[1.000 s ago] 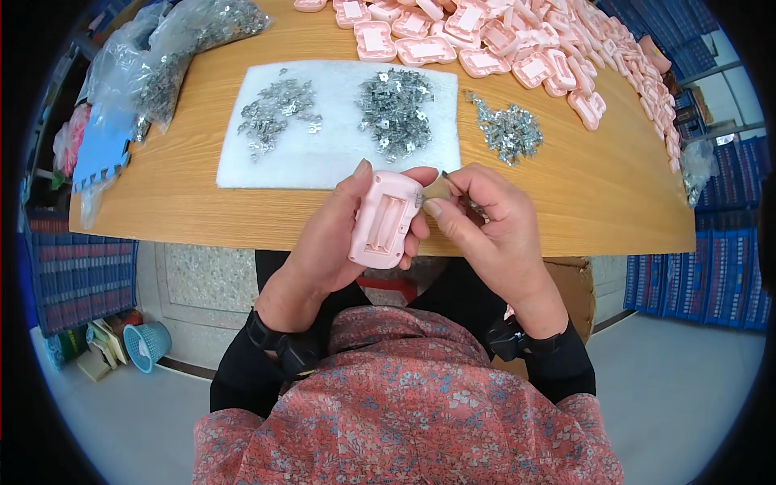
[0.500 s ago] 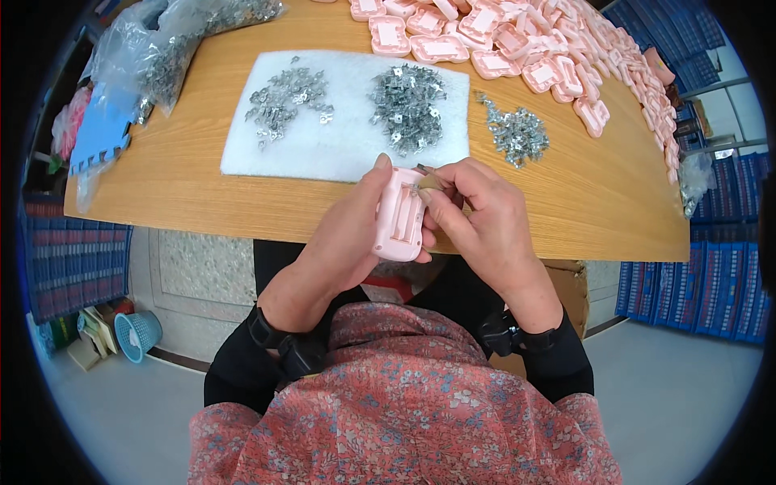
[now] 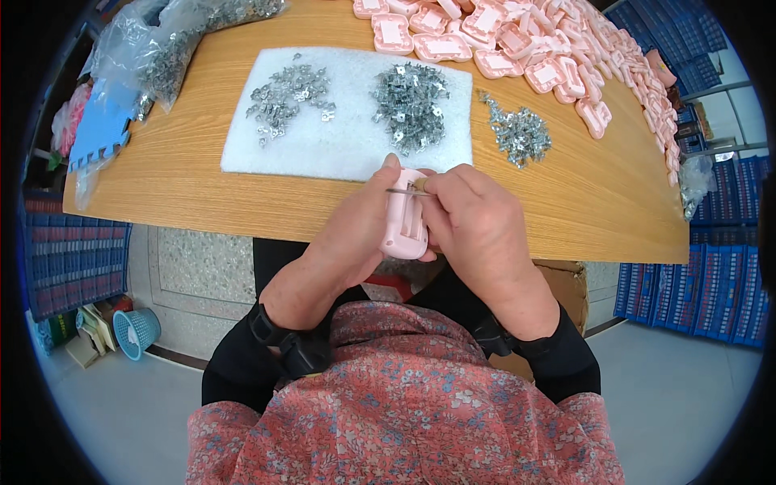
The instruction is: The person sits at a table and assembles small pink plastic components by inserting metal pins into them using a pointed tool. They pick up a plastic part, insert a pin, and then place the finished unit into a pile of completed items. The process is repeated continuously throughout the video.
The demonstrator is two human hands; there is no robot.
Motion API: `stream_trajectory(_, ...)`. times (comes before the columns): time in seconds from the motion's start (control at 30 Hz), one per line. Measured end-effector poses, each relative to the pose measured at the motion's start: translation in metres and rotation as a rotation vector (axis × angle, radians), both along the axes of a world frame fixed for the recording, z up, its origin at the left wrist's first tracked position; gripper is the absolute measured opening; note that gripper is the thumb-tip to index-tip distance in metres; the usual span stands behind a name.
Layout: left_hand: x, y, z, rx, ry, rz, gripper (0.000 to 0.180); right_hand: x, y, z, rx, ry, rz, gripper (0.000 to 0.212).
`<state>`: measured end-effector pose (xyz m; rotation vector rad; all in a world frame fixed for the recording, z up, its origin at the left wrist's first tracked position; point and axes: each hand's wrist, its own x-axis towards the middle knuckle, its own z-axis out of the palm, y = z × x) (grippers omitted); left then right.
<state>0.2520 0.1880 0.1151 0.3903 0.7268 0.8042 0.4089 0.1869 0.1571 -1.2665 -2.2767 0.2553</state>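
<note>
My left hand is closed round a pink plastic casing, its thumb along the left side and fingertips showing at the lower right. The casing is tilted upright, its long open battery compartment facing up. My right hand pinches a thin metal tool that lies across the casing's upper end; its exact kind is too small to tell. A yellowish bit shows at the right fingertips. Just beyond both hands, a white foam sheet bears a left pile of small metal contacts and a denser right pile.
Right of the foam lies another heap of small metal parts. Many pink casings are piled at the far right of the wooden table. Plastic bags of metal parts and a blue foam mat lie at the left.
My right hand has turned, and the metal tool now lies across the casing's upper end. The casing has shifted slightly right in my left hand.
</note>
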Motion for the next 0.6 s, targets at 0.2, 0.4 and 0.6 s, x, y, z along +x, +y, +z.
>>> stream_trajectory(0.2, -0.006, 0.002, -0.002, 0.054, -0.113, -0.024, 0.054, 0.01, 0.005, -0.001, -0.339, 0.31, -0.102, 0.017)
stream_trajectory(0.4, -0.009, 0.0, -0.003, 0.144, -0.081, -0.09, 0.055, 0.014, 0.01, -0.009, -0.89, 0.693, -0.049, 0.025)
stream_trajectory(0.6, -0.011, 0.0, 0.001, 0.148, -0.075, -0.15, 0.054, 0.015, 0.011, -0.011, -1.028, 0.809, -0.043, 0.026)
